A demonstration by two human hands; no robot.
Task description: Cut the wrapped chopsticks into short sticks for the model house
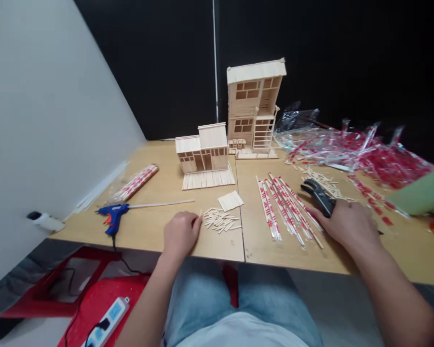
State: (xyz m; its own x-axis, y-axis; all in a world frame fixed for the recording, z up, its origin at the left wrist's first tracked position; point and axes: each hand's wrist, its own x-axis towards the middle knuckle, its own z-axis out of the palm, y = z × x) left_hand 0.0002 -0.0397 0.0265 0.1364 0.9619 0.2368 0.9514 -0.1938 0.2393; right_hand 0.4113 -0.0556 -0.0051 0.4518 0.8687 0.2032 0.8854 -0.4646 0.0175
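Note:
My left hand (181, 233) rests curled on the wooden table (148, 226), pinching a short wooden stick (200, 213) beside a small heap of cut sticks (220, 219). My right hand (345, 222) lies further right, closed on black cutting pliers (318, 195) whose jaws point away from me. Between the hands lie several wrapped chopsticks (284, 207) in red-and-white sleeves. A small panel of glued sticks (230, 200) sits just beyond the heap.
Two stick-built model houses stand at the back: a low one (202, 153) and a tall one (255, 108). A blue glue gun (112, 214) lies left, a chopstick pack (135, 183) behind it. Torn wrappers (354, 149) pile at right. A power strip (108, 320) lies on a red stool.

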